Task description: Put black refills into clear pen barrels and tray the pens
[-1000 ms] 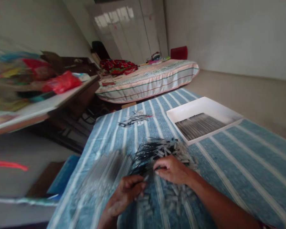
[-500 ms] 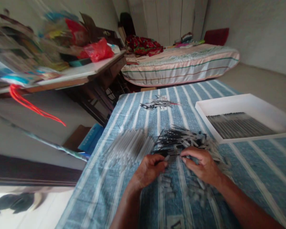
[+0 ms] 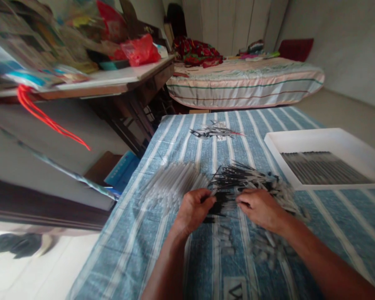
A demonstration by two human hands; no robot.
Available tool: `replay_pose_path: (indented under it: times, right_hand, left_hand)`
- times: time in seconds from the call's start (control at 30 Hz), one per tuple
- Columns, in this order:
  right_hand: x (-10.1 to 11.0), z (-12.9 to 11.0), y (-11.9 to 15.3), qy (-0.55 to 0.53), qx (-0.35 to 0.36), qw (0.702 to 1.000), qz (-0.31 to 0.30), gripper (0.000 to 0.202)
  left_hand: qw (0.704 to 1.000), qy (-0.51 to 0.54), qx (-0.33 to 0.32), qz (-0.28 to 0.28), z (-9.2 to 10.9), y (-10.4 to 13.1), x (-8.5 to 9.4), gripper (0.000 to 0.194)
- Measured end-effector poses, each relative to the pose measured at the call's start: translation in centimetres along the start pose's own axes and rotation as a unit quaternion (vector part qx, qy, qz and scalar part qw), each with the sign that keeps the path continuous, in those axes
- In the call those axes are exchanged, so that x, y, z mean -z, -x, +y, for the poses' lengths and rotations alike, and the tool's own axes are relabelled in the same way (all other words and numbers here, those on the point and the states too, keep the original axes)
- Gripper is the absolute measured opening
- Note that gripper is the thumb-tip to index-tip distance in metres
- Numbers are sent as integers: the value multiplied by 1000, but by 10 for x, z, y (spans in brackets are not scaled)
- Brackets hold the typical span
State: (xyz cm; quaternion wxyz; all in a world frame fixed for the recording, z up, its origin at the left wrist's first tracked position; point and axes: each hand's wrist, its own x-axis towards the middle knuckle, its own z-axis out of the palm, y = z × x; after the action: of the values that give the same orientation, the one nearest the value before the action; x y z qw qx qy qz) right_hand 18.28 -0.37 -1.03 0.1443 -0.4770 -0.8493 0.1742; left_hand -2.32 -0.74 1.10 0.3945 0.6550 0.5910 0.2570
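My left hand (image 3: 195,208) is closed in a pinch at the left side of a row of thin black pen refills (image 3: 221,202) lying on the cloth. Across from it, my right hand (image 3: 260,207) pinches at the row's other side; whatever sits between either hand's fingertips is too small or blurred to name. Beyond the hands spreads a loose heap of black-tipped refills (image 3: 237,175). Translucent white tubes, like pen barrels (image 3: 175,183), lie stacked left of my left hand. Small grey cylindrical pieces (image 3: 226,239) are scattered nearer to me.
A white tray (image 3: 303,135) at the right holds a row of dark-filled pens (image 3: 323,166). Farther back on the striped cloth (image 3: 162,146) lies a small pile of thin dark sticks (image 3: 214,132). A cluttered desk (image 3: 109,85) stands left, a bed (image 3: 246,87) behind.
My left hand held a small grey piece and my right a thin black rod; now both pinch at the row's sides. The view has shifted slightly.
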Motion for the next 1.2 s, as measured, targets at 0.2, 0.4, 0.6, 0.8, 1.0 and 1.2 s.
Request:
replay_pose_path:
  times: [0.2,0.4,0.6,0.8,1.0,1.2]
  right_hand:
    - [2,-8,-12,195,9,974,-116,25]
    - [8,-14,-21,232,18,960,-156,24]
    - [13,-18,-29,258,23,945,-200,26]
    - [19,-2,-25,268,32,947,-174,24]
    - [45,12,-12,286,39,949,-126,20]
    - [64,13,-4,303,26,946,-115,23]
  left_hand:
    - [1000,-6,-10,-21,2,1,-3,20]
    - [1000,-14,-13,-19,-2,1,-4,19]
    - [999,-24,-18,-15,-4,-1,-2,17]
    - [999,-22,-22,-12,-4,0,-1,18]
    - [999,-5,-34,-16,-2,2,2,18]
    - [999,-20,-39,-4,-2,2,4,20]
